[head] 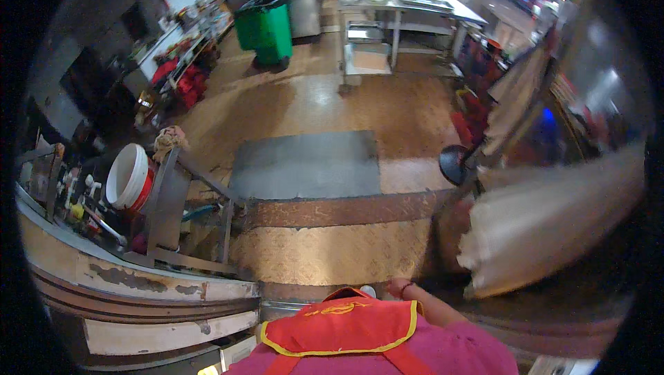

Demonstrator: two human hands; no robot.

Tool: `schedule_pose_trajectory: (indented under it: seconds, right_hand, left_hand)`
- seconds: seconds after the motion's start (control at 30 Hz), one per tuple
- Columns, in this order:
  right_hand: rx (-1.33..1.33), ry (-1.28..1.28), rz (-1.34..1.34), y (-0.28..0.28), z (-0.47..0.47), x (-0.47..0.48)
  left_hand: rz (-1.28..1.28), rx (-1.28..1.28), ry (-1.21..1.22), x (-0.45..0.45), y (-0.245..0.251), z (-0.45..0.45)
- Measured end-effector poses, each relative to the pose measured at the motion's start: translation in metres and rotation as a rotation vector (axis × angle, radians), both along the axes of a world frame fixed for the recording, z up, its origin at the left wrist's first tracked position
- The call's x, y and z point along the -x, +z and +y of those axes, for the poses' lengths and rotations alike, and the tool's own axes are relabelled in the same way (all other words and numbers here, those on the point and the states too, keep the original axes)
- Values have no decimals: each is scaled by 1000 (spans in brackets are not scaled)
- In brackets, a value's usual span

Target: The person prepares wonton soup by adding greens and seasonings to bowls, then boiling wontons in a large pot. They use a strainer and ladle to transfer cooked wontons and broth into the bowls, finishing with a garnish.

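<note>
My right hand (398, 288) hangs low in front of me at the right edge of the red apron (342, 325) with yellow trim. A dark bracelet circles its wrist. The fingers are small and blurred, and I see no held object in them. My left hand is out of view. A small pale rounded thing (368, 291), too little of it showing to name, peeks out past the apron's top edge. Before me lies patterned tan flooring (321, 255), then a brown strip (342, 210) and a grey floor mat (306, 165).
At left, a white bucket (126, 177) stands beside a metal frame (165, 198) behind a worn ledge (140, 276). Large brown sheets (550, 224) crowd the right side. Farther off are a green wheeled bin (264, 30) and a laden metal table (415, 4).
</note>
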State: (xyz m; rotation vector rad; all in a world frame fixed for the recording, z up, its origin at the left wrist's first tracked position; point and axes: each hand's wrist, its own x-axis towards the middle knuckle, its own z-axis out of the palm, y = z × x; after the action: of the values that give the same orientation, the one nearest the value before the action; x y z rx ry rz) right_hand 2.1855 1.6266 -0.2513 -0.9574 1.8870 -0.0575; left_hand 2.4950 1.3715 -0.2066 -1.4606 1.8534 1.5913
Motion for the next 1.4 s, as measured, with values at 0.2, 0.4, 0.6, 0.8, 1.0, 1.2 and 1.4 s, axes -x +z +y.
schedule_pose_trajectory:
  seconds: [0.2,0.4,0.6,0.8,1.0,1.2,1.4]
  right_hand:
    - [144,21,216,38,-206,166]
    - [221,-737,-202,27,-339,268]
    - [-210,-318,142,26,-321,323]
    - [-453,-677,-224,-40,-326,407]
    - [-200,-1295,-321,-45,-525,590]
    - [97,-451,141,44,-904,769]
    - [514,-430,84,72,-1142,847]
  left_hand:
    - [-139,24,297,-12,1,-102]
    - [-388,-16,187,-5,-20,-248]
    - [-370,177,-99,92,-20,-477]
    - [-131,302,218,262,-10,-693]
    - [-110,47,444,353,-8,-759]
    - [-328,-7,355,423,-9,-818]
    - [-370,-9,334,520,-35,-973]
